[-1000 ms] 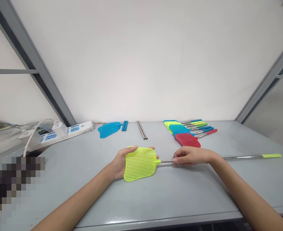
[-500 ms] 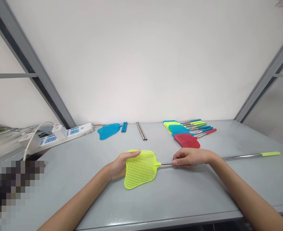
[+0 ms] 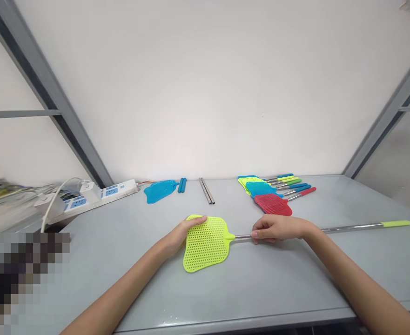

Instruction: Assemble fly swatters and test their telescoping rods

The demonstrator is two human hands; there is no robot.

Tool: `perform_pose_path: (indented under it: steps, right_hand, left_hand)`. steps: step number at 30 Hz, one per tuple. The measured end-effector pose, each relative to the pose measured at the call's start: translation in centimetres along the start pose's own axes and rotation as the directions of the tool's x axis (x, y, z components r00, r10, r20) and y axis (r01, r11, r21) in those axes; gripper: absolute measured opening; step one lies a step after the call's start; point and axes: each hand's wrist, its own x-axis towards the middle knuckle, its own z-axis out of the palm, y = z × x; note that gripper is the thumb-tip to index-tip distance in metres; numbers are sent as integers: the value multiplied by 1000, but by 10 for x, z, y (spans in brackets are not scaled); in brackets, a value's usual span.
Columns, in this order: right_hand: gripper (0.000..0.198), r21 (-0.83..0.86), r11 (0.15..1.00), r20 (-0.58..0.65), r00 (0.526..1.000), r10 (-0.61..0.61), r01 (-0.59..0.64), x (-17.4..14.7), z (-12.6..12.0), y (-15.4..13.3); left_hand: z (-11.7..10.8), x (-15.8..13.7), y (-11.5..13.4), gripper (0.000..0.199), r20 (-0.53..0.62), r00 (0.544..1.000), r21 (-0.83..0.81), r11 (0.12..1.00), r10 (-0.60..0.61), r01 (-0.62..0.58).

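Note:
A yellow-green fly swatter (image 3: 208, 246) with a long metal rod lies across the front of the grey table, its handle grip pointing right. My left hand (image 3: 182, 235) grips the left edge of its perforated head, thumb on top and the other fingers hidden beneath. Around the metal rod, a short way right of the head, my right hand (image 3: 274, 229) is closed with thumb and fingers pinched. Behind my right hand lies a row of overlapping fly swatters, the nearest with a red head (image 3: 273, 204).
A blue swatter head (image 3: 160, 191) and two blue grips (image 3: 182, 185) lie at the back left of the table (image 3: 149, 288). Two metal tubes (image 3: 207, 191) rest near the wall. A white power strip (image 3: 117, 193) with plugs and a cable stands at the left.
The yellow-green swatter's head is tilted slightly differently, its left edge a little higher in my left hand. Both hands keep their grip. The whole view has shifted slightly.

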Motion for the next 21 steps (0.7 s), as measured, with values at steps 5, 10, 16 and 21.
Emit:
perform_pose_path:
  steps: [5, 10, 16, 21]
  right_hand:
    - [47, 10, 1000, -11, 1000, -10, 10, 0, 0, -1]
    - [46, -14, 1000, -77, 997, -17, 16, 0, -1, -5]
    - [43, -22, 1000, -132, 991, -14, 12, -1, -1, -5]
    - [43, -4, 1000, -180, 984, 2, -3, -3, -4, -5]
  left_hand:
    - [-6, 5, -5, 30, -115, 987, 147, 985, 111, -94]
    - [-7, 6, -2, 33, -214, 968, 123, 987, 132, -108]
    - [-20, 4, 8, 34, -366, 922, 96, 990, 129, -100]
    - [-37, -5, 23, 35, -437, 870, 188, 969, 228, -160]
